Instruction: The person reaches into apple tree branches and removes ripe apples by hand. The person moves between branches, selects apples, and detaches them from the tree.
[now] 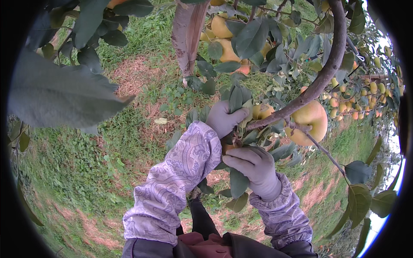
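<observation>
Both hands wear pale grey gloves and reach in among the leaves of an apple tree. My left hand [224, 118] is closed, its thumb pressed against a cluster of green leaves [236, 99]; its other fingertips are hidden. Just below and to the right, my right hand [254, 168] curls its fingers over an apple [228, 147], of which only a small orange patch shows between the hands. A yellow apple [261, 112] sits behind leaves to the right of my left thumb. Farther right, a large yellow apple [310, 123] hangs beside the branch.
A thick curved branch [323, 79] sweeps from the top down to near my hands. Behind it hang several yellow apples [226, 50] beside a split trunk [188, 36]. One large blurred leaf [64, 92] is close at left. Grass [86, 172] and dry straw cover the ground.
</observation>
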A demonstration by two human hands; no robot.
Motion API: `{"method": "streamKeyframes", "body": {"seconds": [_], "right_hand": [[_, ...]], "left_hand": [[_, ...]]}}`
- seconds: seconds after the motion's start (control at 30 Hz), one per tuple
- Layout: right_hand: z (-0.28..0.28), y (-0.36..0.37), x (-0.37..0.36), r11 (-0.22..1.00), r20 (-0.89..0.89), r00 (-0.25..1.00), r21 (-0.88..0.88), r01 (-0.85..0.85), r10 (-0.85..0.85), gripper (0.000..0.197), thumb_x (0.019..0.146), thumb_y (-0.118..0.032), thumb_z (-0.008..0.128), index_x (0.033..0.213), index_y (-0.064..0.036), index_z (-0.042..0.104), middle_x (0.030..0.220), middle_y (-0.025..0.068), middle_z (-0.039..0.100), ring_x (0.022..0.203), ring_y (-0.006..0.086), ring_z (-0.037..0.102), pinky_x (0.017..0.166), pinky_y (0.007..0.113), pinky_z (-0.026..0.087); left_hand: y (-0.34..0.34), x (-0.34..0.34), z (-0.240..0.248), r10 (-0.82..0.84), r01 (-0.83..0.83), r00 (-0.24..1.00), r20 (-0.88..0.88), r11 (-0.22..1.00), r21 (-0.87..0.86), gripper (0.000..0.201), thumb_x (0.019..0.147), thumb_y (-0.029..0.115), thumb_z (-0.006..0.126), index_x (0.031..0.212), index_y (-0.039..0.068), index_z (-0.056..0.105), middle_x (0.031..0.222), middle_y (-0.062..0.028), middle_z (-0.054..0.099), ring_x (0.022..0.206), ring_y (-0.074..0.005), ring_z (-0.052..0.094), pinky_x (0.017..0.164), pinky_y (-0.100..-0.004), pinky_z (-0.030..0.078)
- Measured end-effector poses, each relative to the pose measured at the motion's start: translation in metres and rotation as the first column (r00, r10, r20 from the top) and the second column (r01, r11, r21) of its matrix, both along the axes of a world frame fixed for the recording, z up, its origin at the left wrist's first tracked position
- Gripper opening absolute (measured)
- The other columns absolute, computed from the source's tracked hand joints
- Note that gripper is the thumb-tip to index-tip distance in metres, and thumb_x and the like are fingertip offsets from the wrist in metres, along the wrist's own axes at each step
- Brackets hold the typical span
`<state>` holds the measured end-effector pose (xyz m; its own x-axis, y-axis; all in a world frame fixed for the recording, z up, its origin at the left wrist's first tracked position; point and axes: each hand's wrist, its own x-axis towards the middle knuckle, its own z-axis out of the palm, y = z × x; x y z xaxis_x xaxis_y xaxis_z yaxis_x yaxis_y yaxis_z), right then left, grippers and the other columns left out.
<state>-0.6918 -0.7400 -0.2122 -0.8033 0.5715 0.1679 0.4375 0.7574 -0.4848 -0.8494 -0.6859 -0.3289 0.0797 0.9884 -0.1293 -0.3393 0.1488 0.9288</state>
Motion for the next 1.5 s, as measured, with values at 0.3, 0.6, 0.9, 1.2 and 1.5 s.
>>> {"method": "streamKeyframes", "body": {"seconds": [0.3, 0.6, 0.9, 1.2, 1.5], "right_hand": [[-0.004, -0.005, 0.007, 0.998, -0.004, 0.998, -0.034, 0.058, -0.058, 0.05, 0.068, -0.007, 0.071, 0.117, -0.0149, 0.071, 0.117, 0.0027, 0.067, 0.091, 0.0266, 0.069, 0.075, 0.041, 0.056], [0.014, -0.011, 0.024, 0.958, -0.016, 0.961, -0.089, 0.272, -0.274, 0.047, 0.068, -0.01, 0.077, 0.114, -0.0127, 0.072, 0.11, 0.0052, 0.072, 0.09, 0.029, 0.069, 0.077, 0.04, 0.055], [0.012, -0.016, 0.007, 0.884, 0.196, 0.872, 0.244, 0.399, -0.448, 0.03, 0.077, -0.018, 0.073, 0.107, -0.0132, 0.072, 0.106, 0.0078, 0.068, 0.1, 0.0312, 0.065, 0.098, 0.046, 0.051], [-0.028, -0.016, 0.003, 0.852, -0.045, 0.934, 0.398, 0.341, -0.353, 0.022, 0.073, -0.025, 0.08, 0.092, -0.0213, 0.07, 0.083, -0.0019, 0.059, 0.086, 0.0235, 0.062, 0.11, 0.053, 0.043], [-0.035, -0.013, 0.014, 0.876, -0.154, 0.885, 0.148, 0.459, -0.438, 0.022, 0.073, -0.014, 0.082, 0.092, -0.0123, 0.069, 0.082, 0.0066, 0.066, 0.083, 0.0316, 0.066, 0.109, 0.054, 0.044]], "left_hand": [[-0.026, 0.004, 0.019, 0.319, -0.268, 0.872, 0.37, 0.946, -0.184, 0.018, 0.098, 0.015, 0.068, 0.109, 0.001, 0.071, 0.086, -0.0019, 0.072, 0.075, -0.0089, 0.067, 0.066, -0.0267, 0.053], [-0.029, -0.067, -0.034, -0.112, -0.182, 0.701, -0.705, 0.927, -0.328, 0.033, 0.093, 0.027, 0.063, 0.114, 0.002, 0.064, 0.105, -0.0246, 0.069, 0.101, -0.0428, 0.065, 0.091, -0.0495, 0.051], [-0.055, -0.065, 0.032, -0.08, 0.251, 0.936, -0.343, 0.835, 0.489, 0.046, 0.083, 0.005, 0.074, 0.127, 0.002, 0.061, 0.133, -0.0147, 0.06, 0.123, -0.0311, 0.058, 0.107, -0.0414, 0.043], [-0.078, -0.033, -0.016, 0.031, -0.028, 0.989, 0.144, 0.999, -0.027, 0.016, 0.093, 0.001, 0.067, 0.109, 0.002, 0.071, 0.095, -0.0032, 0.073, 0.087, -0.0135, 0.068, 0.082, -0.0321, 0.054], [-0.061, -0.052, -0.065, 0.328, -0.324, 0.945, 0.004, 0.934, -0.153, 0.028, 0.095, 0.014, 0.065, 0.119, -0.001, 0.068, 0.107, -0.01, 0.071, 0.104, -0.025, 0.067, 0.091, -0.0384, 0.052]]}}
